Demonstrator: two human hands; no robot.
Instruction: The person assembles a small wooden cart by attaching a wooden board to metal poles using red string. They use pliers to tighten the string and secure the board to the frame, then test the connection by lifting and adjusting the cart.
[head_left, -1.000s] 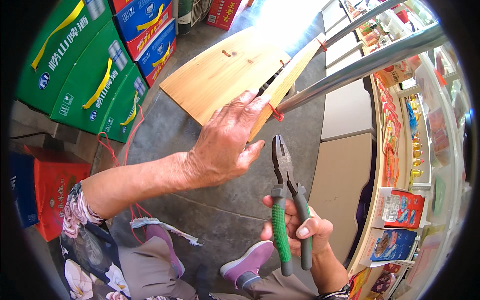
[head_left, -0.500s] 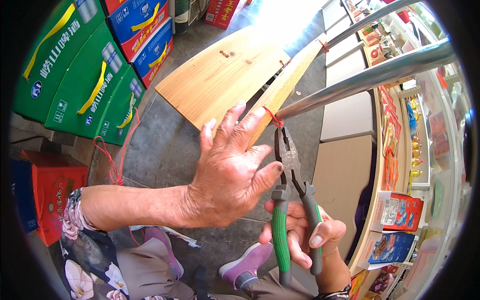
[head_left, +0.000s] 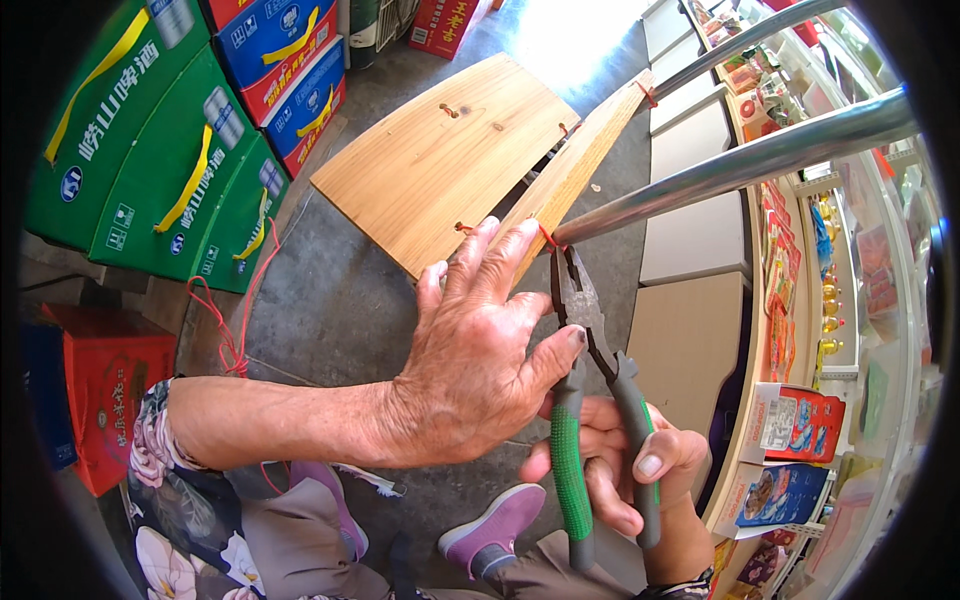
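My right hand (head_left: 630,460) holds a pair of pliers (head_left: 575,480) with green and dark grey handles. The tips of their jaws meet the red tie (head_left: 550,240), where a metal tube (head_left: 700,180) joins a narrow wooden slat (head_left: 570,170). Fingers spread, my left hand (head_left: 470,360) reaches over the slat's near end, its fingertips against the wood. Its thumb lies across or beside the pliers' jaws; whether it touches them I cannot tell. To the left of the slat is a wide wooden board (head_left: 430,150) with holes and red ties.
Green cartons (head_left: 140,190) and blue-red boxes (head_left: 290,80) are stacked at the left, a red box (head_left: 120,390) below them. Loose red cord (head_left: 235,340) trails beside the cartons. Shelves of packaged goods (head_left: 790,430) line the right side. A second metal tube (head_left: 740,40) meets the slat's far end.
My left hand has shifted slightly right and down, uncovering a red tie in the board's near edge. Its thumb now overlaps the pliers, which have moved slightly right in my right hand.
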